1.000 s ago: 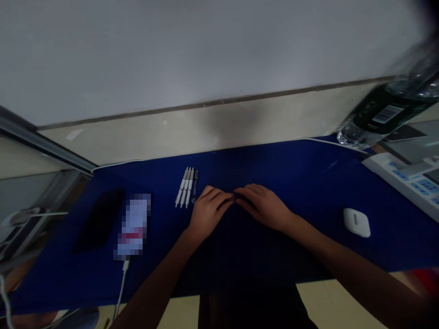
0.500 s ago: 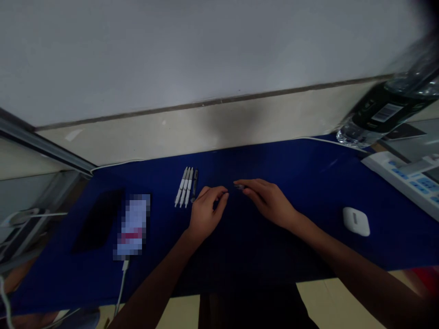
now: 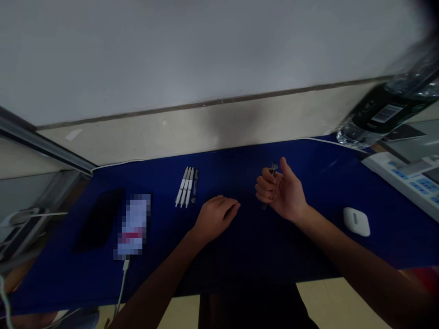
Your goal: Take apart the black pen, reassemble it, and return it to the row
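Observation:
My right hand (image 3: 283, 189) is raised above the blue mat, its fingers curled around a slim dark pen (image 3: 273, 170) whose clear tip sticks out at the top. Its lower end shows below my fingers. My left hand (image 3: 216, 219) rests palm down on the mat, fingers loosely curved, with nothing visible in it. Nearest to it, up and to the left, lie several white pens (image 3: 184, 187) side by side, with a dark pen (image 3: 195, 186) beside them.
A dark phone (image 3: 99, 220) and a pixelated, blurred item (image 3: 133, 226) with a cable lie at the mat's left. A white earbud case (image 3: 356, 222) sits to the right. A water bottle (image 3: 387, 112) lies at the top right beside a white keypad device (image 3: 401, 180).
My hands have separated. My right hand has moved right and turned up, with the pen now gripped in its fingers. My left hand has dropped lower onto the mat.

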### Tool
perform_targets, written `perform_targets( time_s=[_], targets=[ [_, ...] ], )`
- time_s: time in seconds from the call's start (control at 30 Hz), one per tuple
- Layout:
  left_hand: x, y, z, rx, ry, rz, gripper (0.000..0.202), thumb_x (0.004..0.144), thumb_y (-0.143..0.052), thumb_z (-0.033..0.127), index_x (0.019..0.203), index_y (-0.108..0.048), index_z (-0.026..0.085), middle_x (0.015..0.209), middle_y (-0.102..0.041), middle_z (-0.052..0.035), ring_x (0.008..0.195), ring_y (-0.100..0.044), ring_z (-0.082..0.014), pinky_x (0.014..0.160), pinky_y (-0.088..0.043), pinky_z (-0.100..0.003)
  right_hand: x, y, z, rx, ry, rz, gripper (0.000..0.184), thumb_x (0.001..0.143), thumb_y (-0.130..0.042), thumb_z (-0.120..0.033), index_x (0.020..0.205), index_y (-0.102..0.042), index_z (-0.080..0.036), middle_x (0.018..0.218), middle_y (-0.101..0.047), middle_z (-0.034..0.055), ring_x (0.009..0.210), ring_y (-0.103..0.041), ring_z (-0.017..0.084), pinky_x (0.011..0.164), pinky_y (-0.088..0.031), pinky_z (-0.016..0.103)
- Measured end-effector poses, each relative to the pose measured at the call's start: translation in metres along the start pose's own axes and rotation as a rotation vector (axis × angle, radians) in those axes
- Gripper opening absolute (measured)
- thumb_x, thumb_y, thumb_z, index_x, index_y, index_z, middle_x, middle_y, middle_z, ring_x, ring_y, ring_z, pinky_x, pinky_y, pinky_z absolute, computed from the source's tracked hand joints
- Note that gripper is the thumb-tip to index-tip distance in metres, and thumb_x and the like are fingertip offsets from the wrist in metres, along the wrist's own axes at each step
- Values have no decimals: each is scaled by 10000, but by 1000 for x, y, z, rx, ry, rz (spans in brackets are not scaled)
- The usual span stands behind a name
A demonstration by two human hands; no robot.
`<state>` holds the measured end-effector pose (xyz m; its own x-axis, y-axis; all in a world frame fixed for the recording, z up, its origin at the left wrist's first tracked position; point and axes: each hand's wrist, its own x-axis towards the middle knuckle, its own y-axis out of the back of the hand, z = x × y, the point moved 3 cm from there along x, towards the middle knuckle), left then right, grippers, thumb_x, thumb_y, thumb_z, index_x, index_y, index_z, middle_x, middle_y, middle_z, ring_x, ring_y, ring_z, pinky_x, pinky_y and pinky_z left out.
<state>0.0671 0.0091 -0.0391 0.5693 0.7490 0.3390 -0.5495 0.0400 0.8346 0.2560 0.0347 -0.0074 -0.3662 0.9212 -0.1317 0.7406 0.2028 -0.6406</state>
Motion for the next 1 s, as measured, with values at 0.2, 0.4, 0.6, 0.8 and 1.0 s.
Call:
perform_targets(
  time_s=[0.2, 0.4, 0.6, 0.8, 1.0],
  targets=[
    [1, 0, 0, 5, 9, -11, 210, 981, -464, 253, 926, -652, 177, 730, -664, -12, 685, -581, -153, 670, -474, -302, 3, 3, 5, 16, 28, 13, 580, 906, -297, -689, 568, -225, -224, 537, -169, -50, 457, -154, 120, 443, -228, 267],
    [1, -1, 0, 20, 7, -20, 227, 983, -456, 260, 918, -658, 180, 716, -650, -14, 687, -582, -153, 682, -480, -307, 3, 3, 5, -90, 96, 45, 588, 895, -223, -718, 560, -212, -234, 529, -196, -39, 470, -214, 142, 476, -309, 297],
    [2, 0, -1, 30, 11, -33, 229, 982, -457, 264, 914, -657, 176, 724, -652, -22, 708, -591, -163, 700, -491, -313, 3, 2, 5, -21, 73, 42, 543, 903, -285, -651, 569, -242, -226, 549, -197, -39, 489, -211, 135, 507, -311, 300],
    [1, -1, -3, 20, -2, -32, 250, 990, -438, 283, 944, -662, 182, 784, -683, -39, 749, -623, -169, 736, -511, -326, 5, 7, 8, -57, 86, 96, 477, 897, -321, -585, 590, -214, -236, 565, -185, -38, 496, -215, 140, 488, -313, 299],
    [0, -1, -3, 14, 2, -35, 223, 982, -463, 271, 941, -662, 178, 798, -689, -36, 754, -630, -171, 758, -513, -337, 4, 5, 5, -62, 110, 67, 516, 901, -276, -643, 600, -203, -231, 571, -183, -38, 500, -211, 144, 503, -314, 301]
  ],
)
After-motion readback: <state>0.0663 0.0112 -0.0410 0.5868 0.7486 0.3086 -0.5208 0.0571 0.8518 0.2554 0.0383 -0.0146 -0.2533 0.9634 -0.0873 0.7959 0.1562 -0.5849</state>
